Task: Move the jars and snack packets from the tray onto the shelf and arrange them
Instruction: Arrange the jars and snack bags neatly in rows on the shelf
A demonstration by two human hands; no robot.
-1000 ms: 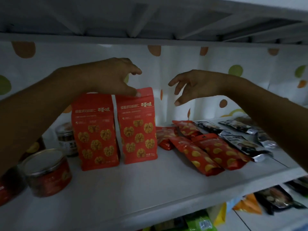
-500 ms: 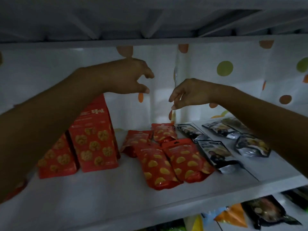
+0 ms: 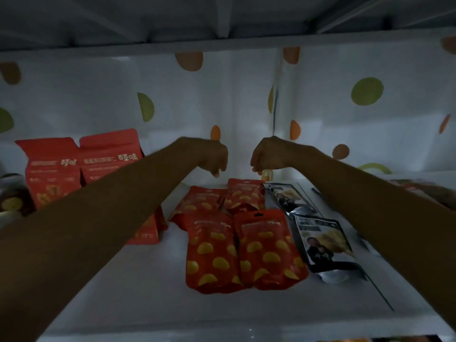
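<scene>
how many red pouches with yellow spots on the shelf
4: front left pouch and front right pouch side by side, back left pouch and back right pouch behind them. A red flap between the rows may be a hidden fifth.

Dim, underexposed; soft motion blur; wide-angle bending at edges; colours muted.

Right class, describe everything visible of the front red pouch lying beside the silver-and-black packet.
The red pouch lies flat on the white shelf, top towards the dotted backdrop. It looks glossy, foil-like, printed with yellow shapes, a dark hang hole at its top. Its left edge meets a matching pouch; nothing lies on it.
</scene>
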